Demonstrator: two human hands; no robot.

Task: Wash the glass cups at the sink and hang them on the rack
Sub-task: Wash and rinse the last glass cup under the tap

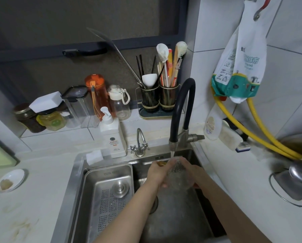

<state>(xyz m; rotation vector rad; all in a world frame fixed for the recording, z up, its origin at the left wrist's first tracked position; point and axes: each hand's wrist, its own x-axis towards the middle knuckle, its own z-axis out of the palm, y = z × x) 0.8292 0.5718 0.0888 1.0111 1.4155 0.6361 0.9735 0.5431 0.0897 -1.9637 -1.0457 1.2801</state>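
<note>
Glass cup: the glass cup (177,176) is held over the sink basin, right under the tap spout, with running water falling onto it; it is clear and blurred, so its tilt cannot be told.
Left hand: the left hand (157,174) grips the left side of the cup, fingers curled round it, the thumb showing at the cup's near edge.
Right hand: the right hand (193,172) holds the cup's right side, fingers wrapped over its far part.
Tap: the tap (181,109), with a black curved neck, stands at the back rim of the sink; its spout ends just above the cup.
Sink: the steel sink (76,181) is set in the white bench; a perforated drain tray (109,195) sits in its left part, left of the cup.
Small tap: a small tap (140,142) stands left of the black tap.
Soap bottle: a white pump bottle (112,135) stands left of the small tap.
Utensil holder: a holder (158,99) with chopsticks and brushes sits behind the tap.
Bottles and jars: they line the ledge left of the holder.
Dish: a small white dish (12,179) lies on the bench, well left of the sink.
</note>
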